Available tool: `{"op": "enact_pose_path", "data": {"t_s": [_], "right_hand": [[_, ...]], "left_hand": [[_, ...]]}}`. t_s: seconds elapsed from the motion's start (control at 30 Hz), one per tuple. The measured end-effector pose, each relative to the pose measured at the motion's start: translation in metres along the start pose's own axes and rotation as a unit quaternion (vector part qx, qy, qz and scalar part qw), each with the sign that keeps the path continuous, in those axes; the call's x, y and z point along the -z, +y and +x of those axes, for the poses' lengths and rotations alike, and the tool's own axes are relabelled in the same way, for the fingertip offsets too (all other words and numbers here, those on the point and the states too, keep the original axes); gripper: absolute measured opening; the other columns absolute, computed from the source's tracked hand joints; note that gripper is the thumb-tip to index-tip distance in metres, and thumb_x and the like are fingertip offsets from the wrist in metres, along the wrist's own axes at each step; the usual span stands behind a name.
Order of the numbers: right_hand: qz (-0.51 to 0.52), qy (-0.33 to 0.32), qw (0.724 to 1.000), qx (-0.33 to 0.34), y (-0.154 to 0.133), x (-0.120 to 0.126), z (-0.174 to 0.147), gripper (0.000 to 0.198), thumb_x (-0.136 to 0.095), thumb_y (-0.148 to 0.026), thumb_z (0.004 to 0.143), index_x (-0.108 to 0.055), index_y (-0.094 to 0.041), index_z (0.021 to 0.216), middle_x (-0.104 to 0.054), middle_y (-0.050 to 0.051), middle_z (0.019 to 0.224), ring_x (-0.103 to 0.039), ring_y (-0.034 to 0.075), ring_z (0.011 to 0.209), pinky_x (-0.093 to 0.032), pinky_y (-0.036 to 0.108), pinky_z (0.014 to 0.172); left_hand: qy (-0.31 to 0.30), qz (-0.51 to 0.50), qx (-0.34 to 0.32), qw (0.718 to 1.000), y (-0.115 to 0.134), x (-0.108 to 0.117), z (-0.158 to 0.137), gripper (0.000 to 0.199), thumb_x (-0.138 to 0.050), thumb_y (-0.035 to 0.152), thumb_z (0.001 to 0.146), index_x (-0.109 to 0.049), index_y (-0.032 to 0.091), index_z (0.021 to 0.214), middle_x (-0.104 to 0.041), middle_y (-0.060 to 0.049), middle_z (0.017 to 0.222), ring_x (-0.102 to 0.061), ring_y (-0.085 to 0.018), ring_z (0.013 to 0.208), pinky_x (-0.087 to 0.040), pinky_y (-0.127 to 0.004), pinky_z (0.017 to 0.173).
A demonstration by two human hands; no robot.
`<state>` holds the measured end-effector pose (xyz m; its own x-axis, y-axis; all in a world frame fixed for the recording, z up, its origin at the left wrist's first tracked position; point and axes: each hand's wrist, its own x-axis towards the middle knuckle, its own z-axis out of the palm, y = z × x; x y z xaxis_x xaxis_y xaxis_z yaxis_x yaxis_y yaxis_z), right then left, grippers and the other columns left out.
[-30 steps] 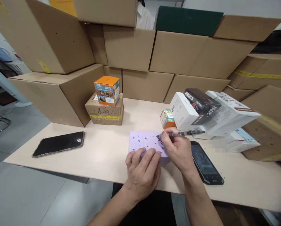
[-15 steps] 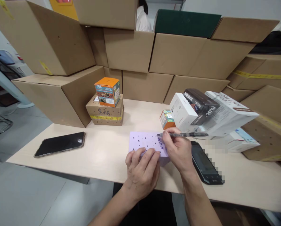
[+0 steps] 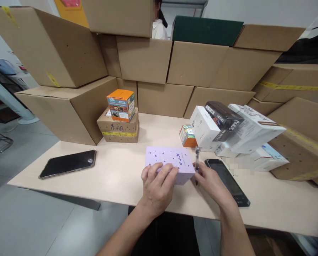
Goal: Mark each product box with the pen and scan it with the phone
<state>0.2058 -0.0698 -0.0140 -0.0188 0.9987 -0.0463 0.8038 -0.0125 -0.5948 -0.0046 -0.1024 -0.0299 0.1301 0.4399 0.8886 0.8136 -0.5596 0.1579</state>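
A small purple box [image 3: 165, 153] rests on the table in front of me, with dark dots and handwritten marks on its top. My left hand [image 3: 159, 186] grips the box from its near side, fingers curled over the top edge and pressed together. My right hand [image 3: 211, 180] is closed round a pen [image 3: 197, 158], which stands roughly upright beside the box's right side. The fingertips of that hand are at the box's right corner; whether they touch it I cannot tell. A black handheld device [image 3: 229, 183] lies just right of my right hand, partly behind the wrist.
A black smartphone [image 3: 68, 164] lies at the left. An orange box [image 3: 121, 105] sits on a small brown carton [image 3: 117, 132]. White boxes [image 3: 205, 129], a black box [image 3: 224, 119] and another orange box [image 3: 187, 137] stand at the right. Stacked cartons [image 3: 165, 99] wall the back; a person is partly visible behind.
My right hand has lifted the pen off the box top and moved to the box's right side. The pen has swung from nearly level to upright. My left hand stays on the box.
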Motion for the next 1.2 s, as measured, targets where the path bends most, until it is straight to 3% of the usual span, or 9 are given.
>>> {"op": "enact_pose_path", "data": {"t_s": [0.07,0.23,0.47,0.6,0.67,0.77,0.93,1.07,1.2], "right_hand": [[-0.059,-0.022,0.998,-0.017,-0.002,-0.005,0.002,0.029,-0.047,-0.034,0.089,-0.063,-0.018,0.107,-0.069,0.004,0.077,-0.062,0.019,0.071,-0.040,0.027,0.066],[-0.136,0.008,0.988,-0.069,-0.008,-0.011,0.008,0.024,-0.049,-0.028,0.091,-0.060,-0.015,0.108,-0.071,0.013,0.092,-0.066,0.023,0.084,-0.038,0.028,0.067],[-0.186,0.066,0.974,-0.112,-0.008,-0.010,-0.002,0.038,-0.042,-0.043,0.098,-0.061,-0.013,0.108,-0.069,0.018,0.094,-0.065,0.029,0.085,-0.041,0.034,0.069],[-0.247,0.235,0.934,-0.104,0.023,-0.001,-0.035,0.064,-0.049,-0.063,0.090,-0.056,-0.013,0.129,-0.062,0.022,0.114,-0.059,0.038,0.107,-0.046,0.046,0.084],[-0.264,0.251,0.920,-0.143,0.049,0.002,-0.051,0.087,-0.053,-0.075,0.079,-0.048,-0.016,0.142,-0.055,0.026,0.129,-0.053,0.046,0.115,-0.046,0.055,0.086],[-0.232,0.228,0.927,-0.186,0.086,0.001,-0.067,0.104,-0.053,-0.082,0.072,-0.038,-0.014,0.149,-0.052,0.027,0.132,-0.050,0.049,0.120,-0.043,0.062,0.090],[-0.165,0.231,0.950,-0.132,0.100,-0.012,-0.069,0.094,-0.046,-0.072,0.080,-0.041,-0.005,0.146,-0.060,0.024,0.119,-0.054,0.042,0.117,-0.041,0.056,0.100],[-0.136,0.316,0.930,-0.131,0.084,-0.023,-0.064,0.088,-0.048,-0.068,0.079,-0.050,-0.004,0.140,-0.061,0.024,0.112,-0.056,0.041,0.109,-0.042,0.056,0.098],[-0.090,0.369,0.922,-0.070,0.066,-0.029,-0.064,0.086,-0.047,-0.068,0.081,-0.053,-0.002,0.135,-0.060,0.026,0.114,-0.056,0.039,0.109,-0.042,0.056,0.099]], "left_hand": [[-0.001,0.001,-0.001,1.000,-0.002,-0.002,0.002,0.028,-0.062,0.011,0.086,-0.070,0.022,0.111,-0.076,-0.002,0.107,-0.057,-0.024,0.103,-0.031,-0.043,0.097],[0.006,0.004,-0.002,1.000,-0.003,-0.003,0.003,0.025,-0.064,0.013,0.087,-0.070,0.022,0.109,-0.076,-0.002,0.106,-0.057,-0.024,0.102,-0.032,-0.042,0.097],[0.013,0.011,-0.005,1.000,-0.003,-0.002,0.005,0.022,-0.066,0.017,0.087,-0.071,0.023,0.108,-0.076,-0.002,0.102,-0.058,-0.023,0.099,-0.032,-0.041,0.098],[-0.009,0.008,-0.007,1.000,-0.003,0.002,0.004,0.028,-0.064,0.013,0.086,-0.070,0.023,0.111,-0.076,-0.002,0.106,-0.059,-0.023,0.102,-0.032,-0.042,0.100],[-0.016,0.005,-0.005,1.000,-0.002,0.003,0.003,0.032,-0.063,0.011,0.085,-0.069,0.023,0.114,-0.075,-0.002,0.108,-0.059,-0.023,0.104,-0.032,-0.042,0.102],[-0.010,0.007,-0.001,1.000,-0.001,0.003,0.002,0.035,-0.063,0.011,0.084,-0.068,0.024,0.116,-0.075,-0.003,0.108,-0.059,-0.024,0.106,-0.031,-0.044,0.105],[-0.014,-0.003,0.015,1.000,0.003,0.003,0.000,0.035,-0.063,0.012,0.084,-0.067,0.022,0.118,-0.075,-0.004,0.111,-0.059,-0.024,0.109,-0.026,-0.047,0.112],[-0.028,-0.006,0.020,0.999,0.006,0.007,-0.001,0.035,-0.064,0.014,0.085,-0.066,0.020,0.119,-0.073,-0.006,0.116,-0.058,-0.026,0.116,-0.022,-0.050,0.117],[-0.044,0.000,0.025,0.999,0.010,0.011,-0.002,0.034,-0.063,0.015,0.087,-0.065,0.019,0.121,-0.072,-0.007,0.120,-0.057,-0.027,0.121,-0.020,-0.052,0.119]]}}
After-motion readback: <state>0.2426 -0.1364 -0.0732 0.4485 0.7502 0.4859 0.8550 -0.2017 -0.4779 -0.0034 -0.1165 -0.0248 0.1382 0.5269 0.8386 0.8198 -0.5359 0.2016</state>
